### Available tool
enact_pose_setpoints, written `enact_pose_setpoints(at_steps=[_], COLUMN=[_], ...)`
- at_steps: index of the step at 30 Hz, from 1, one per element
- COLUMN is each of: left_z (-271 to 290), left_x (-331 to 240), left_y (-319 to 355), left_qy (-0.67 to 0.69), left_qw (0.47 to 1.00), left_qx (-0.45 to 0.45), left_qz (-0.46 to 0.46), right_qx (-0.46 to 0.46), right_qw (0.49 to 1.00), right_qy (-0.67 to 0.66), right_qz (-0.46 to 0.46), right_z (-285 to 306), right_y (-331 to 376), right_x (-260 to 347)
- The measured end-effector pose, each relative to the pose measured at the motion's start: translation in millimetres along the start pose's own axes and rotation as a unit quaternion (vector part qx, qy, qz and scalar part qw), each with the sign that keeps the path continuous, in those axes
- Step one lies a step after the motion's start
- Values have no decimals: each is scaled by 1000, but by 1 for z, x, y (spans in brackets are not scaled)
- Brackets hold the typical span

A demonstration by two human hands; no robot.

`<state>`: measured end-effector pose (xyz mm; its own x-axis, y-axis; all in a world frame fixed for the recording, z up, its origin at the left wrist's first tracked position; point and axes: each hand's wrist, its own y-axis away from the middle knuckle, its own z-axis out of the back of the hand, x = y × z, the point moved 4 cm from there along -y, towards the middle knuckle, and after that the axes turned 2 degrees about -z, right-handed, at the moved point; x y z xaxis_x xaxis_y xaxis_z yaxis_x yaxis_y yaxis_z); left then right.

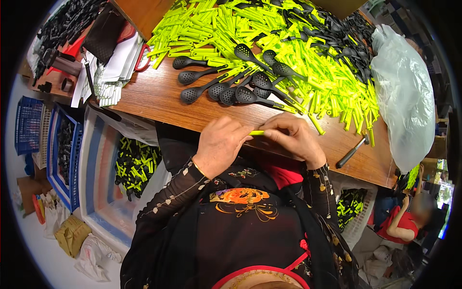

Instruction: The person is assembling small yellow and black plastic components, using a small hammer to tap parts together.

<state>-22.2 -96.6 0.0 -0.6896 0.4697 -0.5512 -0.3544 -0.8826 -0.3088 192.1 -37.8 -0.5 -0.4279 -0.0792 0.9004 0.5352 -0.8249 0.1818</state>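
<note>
Head view: clear bin (98, 192) holds black-and-yellow pieces (135, 166); hands grip yellow handle (257, 133).

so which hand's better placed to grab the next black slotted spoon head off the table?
Probably right. The right hand sits just below the nearest black spoon heads; the left hand is lower and further off. Both pinch the yellow-green handle.

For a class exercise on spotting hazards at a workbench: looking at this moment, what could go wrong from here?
1. The left hand and right hand pinch one yellow-green handle right at the table edge; if it slips, it may drop into the lap or onto the floor.
2. The hammer lies near that edge by the right elbow and could be knocked off.
</note>
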Motion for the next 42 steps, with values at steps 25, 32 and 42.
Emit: enact_pose_setpoints(at_steps=[25,32,42], left_z=[6,-27,-53], left_x=[20,23,33], left_y=[-27,-15,-20], left_qy=[770,674,567], left_qw=[541,677,764], left_qx=[200,150,133], left_qz=[273,255,278], right_qx=[-35,80,-199], right_qw=[929,962,834], right_qy=[224,112,484], right_qz=[293,238,177], right_z=[41,61,110], right_y=[-19,-101,-265], right_x=[78,73,-14])
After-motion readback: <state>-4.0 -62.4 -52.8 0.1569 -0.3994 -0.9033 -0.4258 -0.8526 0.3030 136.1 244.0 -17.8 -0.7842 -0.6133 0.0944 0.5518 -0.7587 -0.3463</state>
